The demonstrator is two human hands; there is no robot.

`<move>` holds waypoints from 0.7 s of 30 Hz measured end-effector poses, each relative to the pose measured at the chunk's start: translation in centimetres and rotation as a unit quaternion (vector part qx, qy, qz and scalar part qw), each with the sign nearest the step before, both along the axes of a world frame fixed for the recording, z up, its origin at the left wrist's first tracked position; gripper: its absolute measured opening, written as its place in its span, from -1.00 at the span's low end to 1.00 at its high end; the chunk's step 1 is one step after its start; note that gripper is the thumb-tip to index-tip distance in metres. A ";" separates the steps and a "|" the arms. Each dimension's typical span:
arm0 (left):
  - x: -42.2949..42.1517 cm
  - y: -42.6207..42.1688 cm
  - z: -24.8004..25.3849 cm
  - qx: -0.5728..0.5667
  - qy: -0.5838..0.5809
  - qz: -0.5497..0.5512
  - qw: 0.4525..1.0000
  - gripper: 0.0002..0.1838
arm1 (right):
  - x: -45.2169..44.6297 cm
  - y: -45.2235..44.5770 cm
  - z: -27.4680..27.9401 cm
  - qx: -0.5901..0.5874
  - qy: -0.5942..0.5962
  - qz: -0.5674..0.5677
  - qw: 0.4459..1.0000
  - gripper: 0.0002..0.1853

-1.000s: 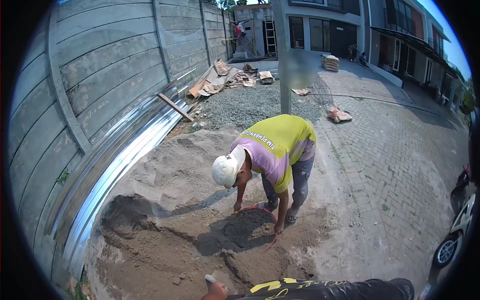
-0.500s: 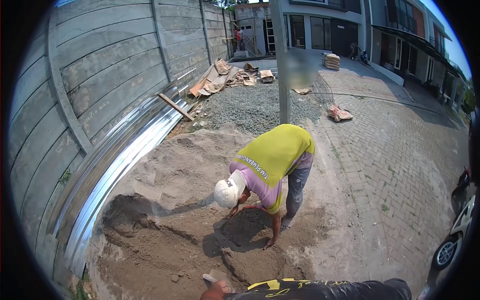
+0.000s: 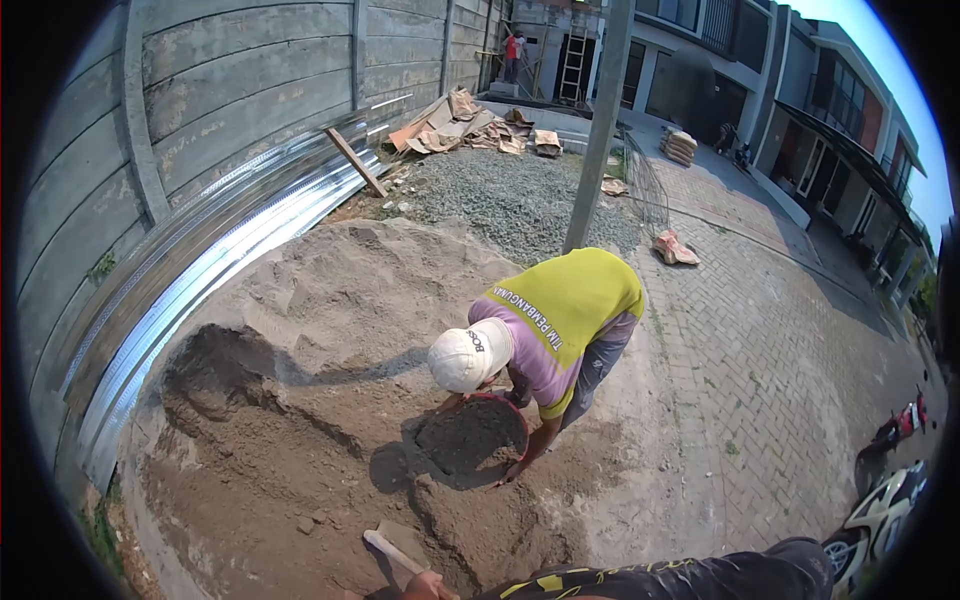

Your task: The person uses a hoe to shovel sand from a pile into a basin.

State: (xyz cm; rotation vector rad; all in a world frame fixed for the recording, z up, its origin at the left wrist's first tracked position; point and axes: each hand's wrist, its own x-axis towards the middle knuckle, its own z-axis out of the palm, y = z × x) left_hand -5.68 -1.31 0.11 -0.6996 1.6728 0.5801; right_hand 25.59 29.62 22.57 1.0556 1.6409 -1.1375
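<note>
My right hand (image 3: 430,586) is at the bottom edge, at the end of a dark sleeve (image 3: 690,577) with yellow lettering. Its fingers are closed around a wooden-handled tool (image 3: 396,552) whose pale handle lies against a flat grey blade on the sand. My left hand is out of sight. In front of me a co-worker (image 3: 565,310) in a yellow-green and purple shirt and white cap bends over a red-rimmed tub (image 3: 526,425). Dark, damp-looking sand or mortar (image 3: 470,435) fills it, and the co-worker's hands are at its sides.
A sand heap (image 3: 350,280) spreads around the tub. Shiny metal sheets (image 3: 240,235) lie along the concrete wall (image 3: 250,80) at left. Behind are gravel (image 3: 480,195), a post (image 3: 600,130) and torn paper sacks (image 3: 470,125). Brick paving (image 3: 740,320) and parked motorbikes (image 3: 885,505) are at right.
My view has tilted and shifted. More of the wooden-handled tool shows. The co-worker's tub is tipped so its red rim and contents show more.
</note>
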 end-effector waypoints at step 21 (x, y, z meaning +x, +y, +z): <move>2.4 -0.5 3.1 0.103 0.165 0.289 0.938 -0.87 | 3.2 -1.5 -6.0 -0.174 -0.026 0.186 0.967 -0.28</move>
